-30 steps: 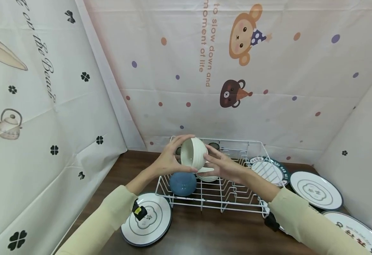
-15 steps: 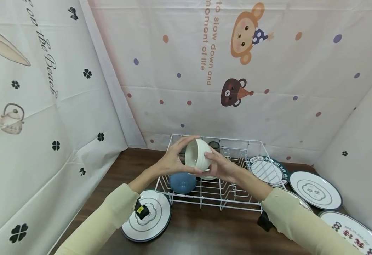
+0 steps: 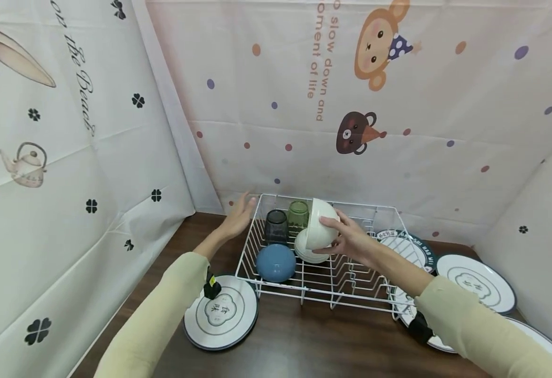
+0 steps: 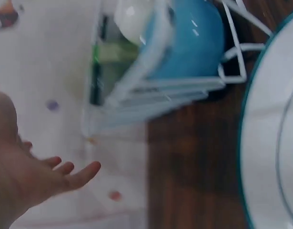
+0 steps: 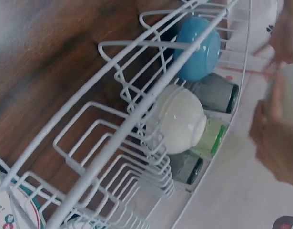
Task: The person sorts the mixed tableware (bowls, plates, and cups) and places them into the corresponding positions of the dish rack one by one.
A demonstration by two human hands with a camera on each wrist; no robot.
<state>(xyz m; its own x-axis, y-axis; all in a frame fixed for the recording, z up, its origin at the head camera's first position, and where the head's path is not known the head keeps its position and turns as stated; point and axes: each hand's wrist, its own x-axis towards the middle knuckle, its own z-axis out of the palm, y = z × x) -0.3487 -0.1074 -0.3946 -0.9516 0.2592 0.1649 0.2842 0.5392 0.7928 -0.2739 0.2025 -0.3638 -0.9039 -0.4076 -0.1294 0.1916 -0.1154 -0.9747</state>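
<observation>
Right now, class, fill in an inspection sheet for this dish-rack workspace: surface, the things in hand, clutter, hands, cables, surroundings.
Surface: dark wooden table.
Things in hand: cream bowl, tilted above the white wire dish rack; in the rack a blue bowl upside down, a second cream bowl, a grey glass and a green glass.
Clutter: round plates on the table, one left of the rack, others to its right.
Hands: right hand holds the tilted bowl; left hand, fingers straight, holds nothing beside the rack's far-left corner.
Cables: nothing seen.
Surroundings: printed cartoon cloth backdrop on three sides.
</observation>
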